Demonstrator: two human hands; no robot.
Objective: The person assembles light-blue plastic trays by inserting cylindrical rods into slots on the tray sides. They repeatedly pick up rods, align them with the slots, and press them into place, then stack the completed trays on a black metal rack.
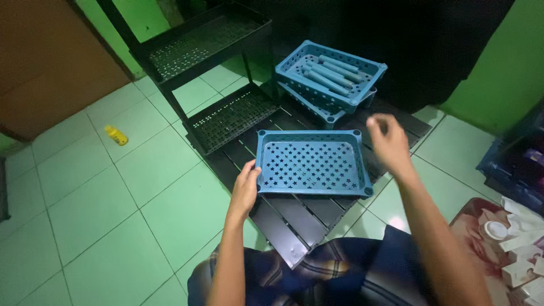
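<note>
Starting at the far left, we've got a small yellow bottle [116,135] lying on the green tiled floor [113,198], well apart from everything else. Next over is a black two-tier rack [209,73] with perforated shelves, both of them bare. Right of that, a stack of blue trays [328,79] sits at the back, and the top one holds a bunch of blue tubes [334,72] lying side by side.

In the middle, our blue star-perforated tray [310,163] lies flat on a black slatted panel [294,215], nothing in it. Our left hand [245,190] grips the tray's near-left corner, thumb on the rim, fingers curled under the edge. Our right hand [388,140] hovers above the tray's far-right corner, loosely curled, holding nothing, a bit blurred. So the tray sits right between both hands.

Far right, some white boxes [518,249] are piled on a patterned cloth.
</note>
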